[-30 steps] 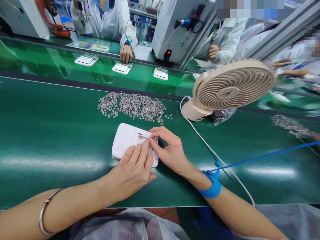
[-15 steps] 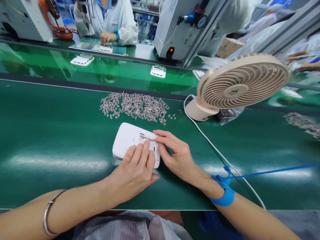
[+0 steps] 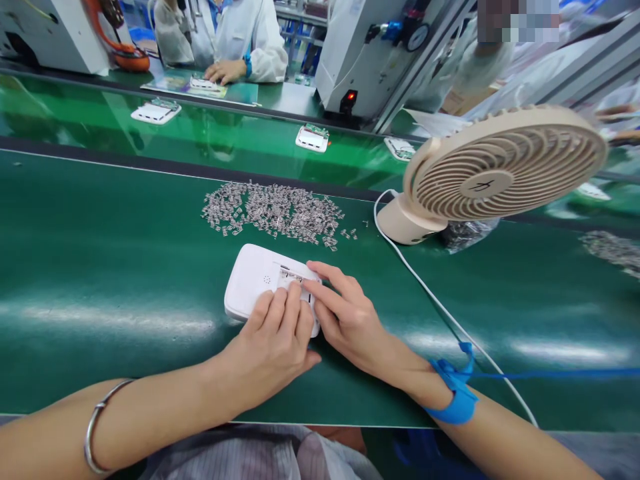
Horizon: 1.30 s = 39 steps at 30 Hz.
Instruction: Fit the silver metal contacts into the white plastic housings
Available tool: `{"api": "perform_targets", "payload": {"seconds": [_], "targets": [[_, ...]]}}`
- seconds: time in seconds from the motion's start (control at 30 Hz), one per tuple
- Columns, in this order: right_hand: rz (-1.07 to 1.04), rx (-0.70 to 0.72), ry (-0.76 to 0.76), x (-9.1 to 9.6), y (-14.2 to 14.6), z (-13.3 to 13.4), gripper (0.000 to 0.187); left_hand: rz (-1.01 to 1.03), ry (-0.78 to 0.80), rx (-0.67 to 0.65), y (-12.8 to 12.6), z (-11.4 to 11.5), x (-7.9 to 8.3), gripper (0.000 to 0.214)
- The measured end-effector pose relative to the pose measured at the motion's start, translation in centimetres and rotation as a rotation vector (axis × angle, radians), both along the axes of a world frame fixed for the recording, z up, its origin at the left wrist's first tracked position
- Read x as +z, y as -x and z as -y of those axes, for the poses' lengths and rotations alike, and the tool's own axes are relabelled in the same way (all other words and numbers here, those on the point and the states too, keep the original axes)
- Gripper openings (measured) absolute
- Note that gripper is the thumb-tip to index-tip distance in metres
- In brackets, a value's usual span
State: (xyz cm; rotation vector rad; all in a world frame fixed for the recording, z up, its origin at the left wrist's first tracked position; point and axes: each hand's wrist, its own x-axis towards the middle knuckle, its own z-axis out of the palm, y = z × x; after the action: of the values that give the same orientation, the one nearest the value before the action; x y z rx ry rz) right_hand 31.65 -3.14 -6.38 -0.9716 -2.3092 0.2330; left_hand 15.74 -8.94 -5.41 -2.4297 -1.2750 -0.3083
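A white plastic device case (image 3: pixel 247 283) lies on the green bench with its open battery compartment (image 3: pixel 290 275) facing up; metal contacts show inside. My left hand (image 3: pixel 277 327) is closed over the near side of the case, fingertips bent into the compartment. At the right end, my right hand (image 3: pixel 353 313) grips the case, its index fingertip at the contacts and its thumb against the end edge. Whether a small part sits under the fingertips is hidden. Behind the case spreads a heap of small metal battery contacts (image 3: pixel 280 210).
A beige fan (image 3: pixel 485 183) stands at right, its white cable (image 3: pixel 440 303) running toward me. A blue strap (image 3: pixel 455 393) circles my right wrist. White housings (image 3: pixel 313 139) with circuit boards lie on the green conveyor (image 3: pixel 240 137). Across it, a co-worker's hand (image 3: pixel 225 70) touches another housing.
My right index finger has shifted from the case's edge inward over the compartment. My left hand stays in place. Housings on the conveyor have moved slightly left, and the view has shifted a little.
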Motion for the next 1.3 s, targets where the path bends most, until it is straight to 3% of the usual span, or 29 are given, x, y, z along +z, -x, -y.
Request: {"api": "perform_targets", "payload": {"seconds": [0.2, 0.4, 0.57, 0.7, 0.8, 0.87, 0.93, 1.03, 1.1, 1.3], "targets": [[-0.071, 0.007, 0.009, 0.0, 0.4, -0.9, 0.026, -0.015, -0.017, -0.007, 0.2, 0.0, -0.2, 0.049], [-0.351, -0.203, 0.242, -0.4, 0.8, -2.0, 0.013, -0.101, -0.076, 0.045, -0.1, 0.0, 0.2, 0.034], [-0.414, -0.434, 0.190, -1.7, -1.2, -5.0, 0.013, -0.211, -0.075, 0.389, 2.6, -2.7, 1.3, 0.035], [-0.466, -0.581, 0.111, -3.4, -4.3, -8.4, 0.020, -0.109, 0.117, 0.708, 7.1, -5.6, 3.0, 0.037], [-0.366, -0.630, 0.135, -4.0, -5.9, -10.3, 0.032, 0.023, 0.080, 0.840, 8.5, -6.3, 4.4, 0.042], [-0.228, -0.607, 0.130, -4.0, -6.2, -10.9, 0.039, 0.033, 0.031, 0.789, 7.9, -6.1, 4.5, 0.051], [-0.075, -0.555, 0.102, -3.8, -6.0, -11.1, 0.039, -0.025, 0.047, 0.654, 6.5, -5.6, 3.7, 0.055], [0.065, -0.500, 0.078, -3.4, -5.6, -11.0, 0.035, -0.143, 0.187, 0.422, 4.5, -4.8, 1.8, 0.047], [0.084, -0.486, 0.068, -3.3, -5.3, -10.8, 0.035, -0.177, 0.283, 0.336, 3.9, -4.4, 0.8, 0.046], [0.086, -0.394, 0.021, -3.3, -4.8, -10.1, 0.036, -0.203, 0.360, 0.319, 3.9, -4.4, 0.9, 0.049]]}}
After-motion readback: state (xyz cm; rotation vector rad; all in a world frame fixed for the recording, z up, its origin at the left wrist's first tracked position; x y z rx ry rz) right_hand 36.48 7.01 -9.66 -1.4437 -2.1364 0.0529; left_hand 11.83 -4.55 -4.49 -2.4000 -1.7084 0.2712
